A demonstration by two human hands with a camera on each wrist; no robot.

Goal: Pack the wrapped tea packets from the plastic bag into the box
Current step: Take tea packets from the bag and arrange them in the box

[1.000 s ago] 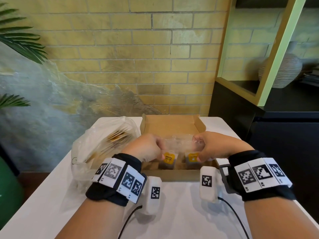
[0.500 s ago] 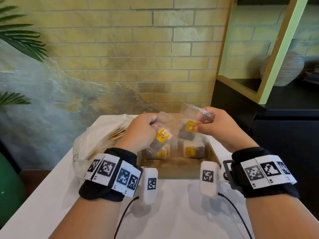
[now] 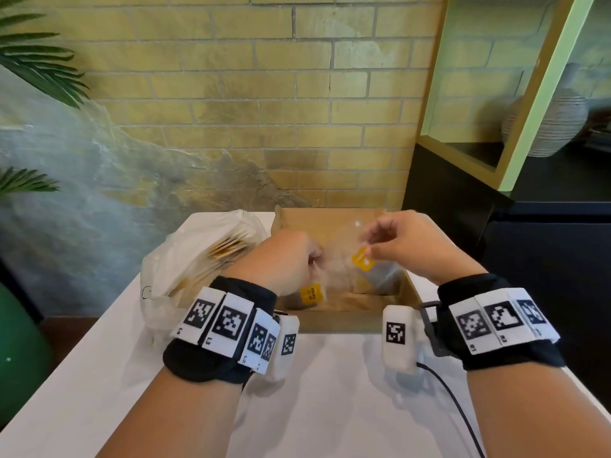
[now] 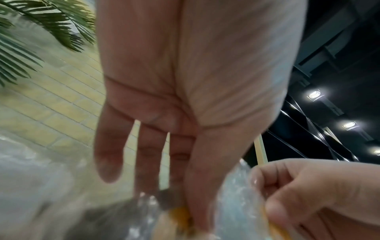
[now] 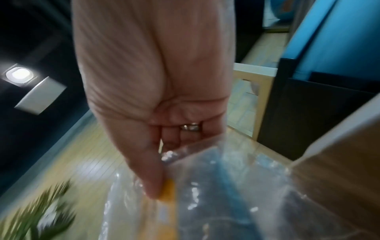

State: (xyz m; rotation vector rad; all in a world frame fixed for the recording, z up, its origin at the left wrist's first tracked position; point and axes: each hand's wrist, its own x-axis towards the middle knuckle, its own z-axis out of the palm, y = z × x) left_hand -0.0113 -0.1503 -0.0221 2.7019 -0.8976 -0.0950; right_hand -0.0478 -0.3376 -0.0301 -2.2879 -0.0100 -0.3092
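Observation:
An open cardboard box (image 3: 330,320) sits on the white table (image 3: 330,408). To its left lies the clear plastic bag (image 3: 185,259) with several tea packets inside. My left hand (image 3: 291,259) pinches the clear wrap of a yellow-labelled tea packet (image 3: 312,294), which hangs low in the box's front left. In the left wrist view the thumb (image 4: 197,186) presses on that packet (image 4: 176,216). My right hand (image 3: 396,242) pinches a second tea packet (image 3: 362,259) by its yellow label, tilted over the right side of the box. The right wrist view shows the thumb (image 5: 152,178) on that label (image 5: 167,193).
A brick wall stands right behind the table. A dark cabinet (image 3: 463,209) with a green-framed shelf and a ribbed vase (image 3: 549,123) is at the right. Palm leaves (image 3: 39,67) and a green pot (image 3: 16,342) are at the left. A cable (image 3: 453,401) trails over the table.
Both hands have come down from above the box with their packets. The left packet now hangs low inside the box; the right packet has tipped over the box's right side.

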